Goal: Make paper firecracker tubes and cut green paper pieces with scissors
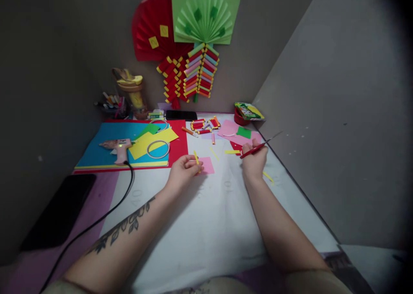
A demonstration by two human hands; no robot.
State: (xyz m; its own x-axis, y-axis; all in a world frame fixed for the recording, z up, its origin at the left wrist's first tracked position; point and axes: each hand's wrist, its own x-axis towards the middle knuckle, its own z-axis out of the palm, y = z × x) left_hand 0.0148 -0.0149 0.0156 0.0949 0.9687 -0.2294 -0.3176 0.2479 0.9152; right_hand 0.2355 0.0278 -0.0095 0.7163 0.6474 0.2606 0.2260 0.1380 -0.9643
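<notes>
Yellow strip (195,156), red scissors (257,149)
Left hand (184,169) pinches the strip; pink paper (208,165) lies beside its fingers; right hand (254,164) grips the scissors.

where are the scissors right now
In the head view, the scissors are in the right hand, right of centre, with a yellow strip just to their left.

The camera sits up on the person's head and looks forward and down at the white-topped table (232,225). It is quite close, so the left hand (183,171) and right hand (255,160) show near the middle, with the grey back wall (264,19) farther off.
</notes>
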